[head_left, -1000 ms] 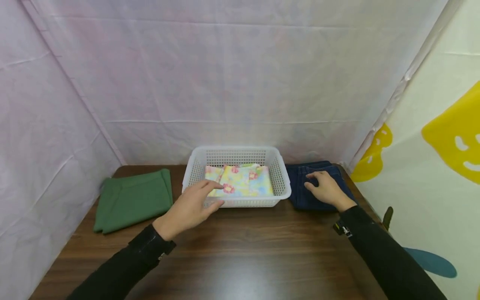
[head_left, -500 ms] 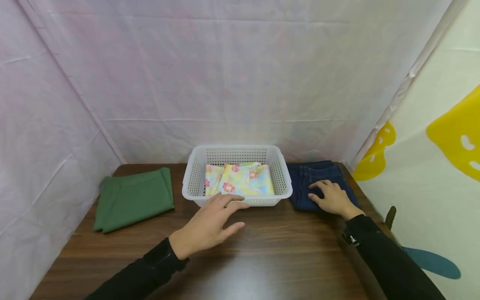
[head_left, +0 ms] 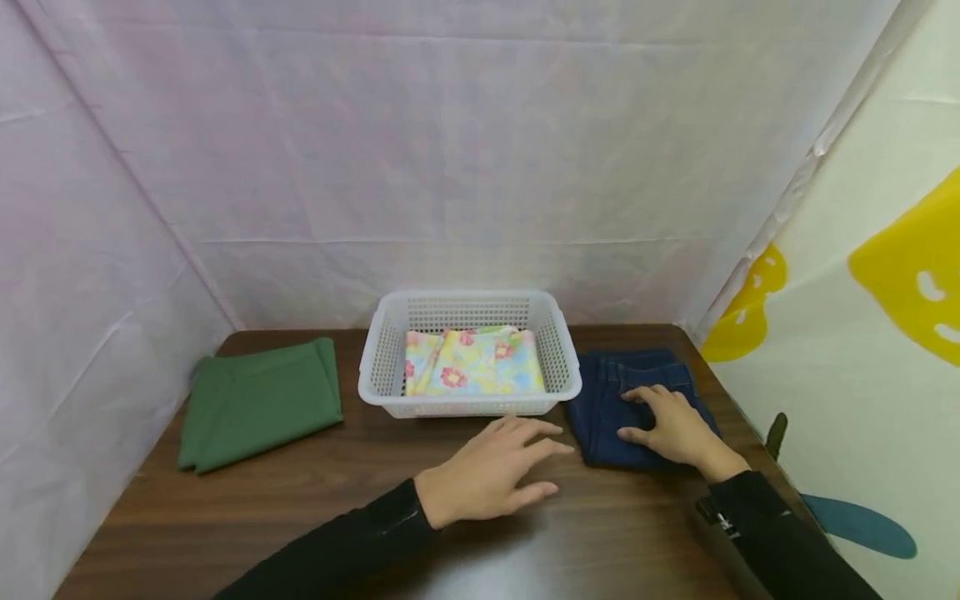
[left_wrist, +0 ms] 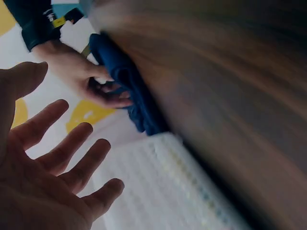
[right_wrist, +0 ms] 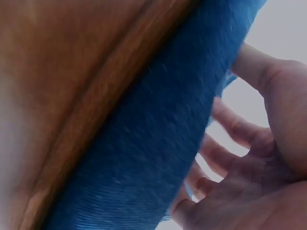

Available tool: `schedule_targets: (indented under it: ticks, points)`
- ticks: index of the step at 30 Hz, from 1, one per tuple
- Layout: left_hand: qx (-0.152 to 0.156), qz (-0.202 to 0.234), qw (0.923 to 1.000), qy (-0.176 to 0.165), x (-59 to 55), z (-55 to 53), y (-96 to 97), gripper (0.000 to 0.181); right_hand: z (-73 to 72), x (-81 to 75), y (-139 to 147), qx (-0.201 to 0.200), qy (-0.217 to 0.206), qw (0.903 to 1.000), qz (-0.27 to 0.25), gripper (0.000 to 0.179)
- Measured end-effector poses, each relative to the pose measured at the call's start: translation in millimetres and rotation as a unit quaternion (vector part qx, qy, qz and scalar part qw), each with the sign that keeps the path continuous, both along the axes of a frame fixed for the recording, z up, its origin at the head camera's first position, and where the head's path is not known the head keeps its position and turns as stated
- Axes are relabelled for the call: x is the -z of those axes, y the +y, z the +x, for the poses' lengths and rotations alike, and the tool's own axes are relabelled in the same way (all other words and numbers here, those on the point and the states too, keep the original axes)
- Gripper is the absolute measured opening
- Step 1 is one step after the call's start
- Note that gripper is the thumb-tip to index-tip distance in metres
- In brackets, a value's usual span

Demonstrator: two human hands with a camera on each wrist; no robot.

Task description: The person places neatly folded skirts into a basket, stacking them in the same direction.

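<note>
Folded dark blue jeans (head_left: 600,408) lie on the table at the right. My right hand (head_left: 678,429) is over them, its fingertips and thumb pressing on the denim with a gap between thumb and index finger. The right wrist view shows those fingers spread behind the near edge of the jeans (right_wrist: 148,115). In front of the white basket (head_left: 468,406), my left hand (head_left: 487,475) hovers above the table, fingers loosely extended toward the jeans and holding nothing. Folded floral cloth (head_left: 480,367), yellow with pink flowers, lies inside the basket.
A folded green cloth (head_left: 262,404) lies at the left of the brown wooden table (head_left: 285,517). Whitish fabric walls (head_left: 450,167) stand behind and at both sides, the right one printed with yellow shapes.
The jeans have slid toward me under my right hand, away from the table's back edge. My left hand has moved right and nearer, from the basket's left front corner toward the jeans.
</note>
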State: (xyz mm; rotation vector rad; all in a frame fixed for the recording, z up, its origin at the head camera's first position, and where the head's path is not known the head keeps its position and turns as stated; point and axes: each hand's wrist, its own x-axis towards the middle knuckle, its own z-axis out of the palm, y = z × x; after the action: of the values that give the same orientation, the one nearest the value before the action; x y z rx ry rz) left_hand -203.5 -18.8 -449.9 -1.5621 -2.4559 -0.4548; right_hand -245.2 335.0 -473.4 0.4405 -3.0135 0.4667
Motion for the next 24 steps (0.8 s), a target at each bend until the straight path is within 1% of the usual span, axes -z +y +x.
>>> schedule_targets:
  ticks: [2, 4, 6, 8, 12, 15, 19, 22, 24]
  points:
    - [0.012, -0.019, 0.9997, -0.008, 5.0, -2.1, 12.3, 0.055, 9.2, -2.3, -0.1, 0.004, -0.004, 1.0, 0.001, 0.078]
    - [0.021, -0.039, 0.999, -0.011, 9.6, -4.2, 23.5, 0.057, 18.4, -5.2, -1.2, 0.007, -0.017, 0.9998, 0.003, 0.093]
    - [0.025, -0.056, 0.998, -0.015, 12.7, -6.1, 32.3, 0.058, 26.9, -8.8, -3.8, 0.007, -0.038, 0.9992, 0.005, 0.105]
    - [0.025, -0.071, 0.9969, -0.022, 15.2, -7.5, 38.6, 0.06, 35.1, -12.4, -8.0, 0.001, -0.066, 0.9978, 0.007, 0.112]
    - [0.019, -0.1, 0.9941, -0.036, 19.2, -7.5, 45.5, 0.063, 50.1, -16.8, -18.3, -0.021, -0.121, 0.9924, -0.005, 0.111]
    - [0.021, -0.125, 0.9911, -0.04, 20.6, -5.2, 48.8, 0.063, 60.9, -20.2, -21.6, -0.041, -0.145, 0.9884, -0.019, 0.108]
    - [0.034, -0.149, 0.9869, -0.052, 22.3, -1.5, 48.6, 0.06, 73.2, -23.2, -21.6, -0.079, -0.161, 0.9829, -0.042, 0.105]
    - [0.043, -0.154, 0.9853, -0.061, 23.5, 1.2, 44.6, 0.058, 79.8, -23.0, -22.9, -0.099, -0.172, 0.9781, -0.062, 0.104]
    - [0.046, -0.154, 0.9848, -0.066, 22.9, 3.4, 40.6, 0.057, 82.8, -22.7, -26.1, -0.104, -0.175, 0.9766, -0.069, 0.104]
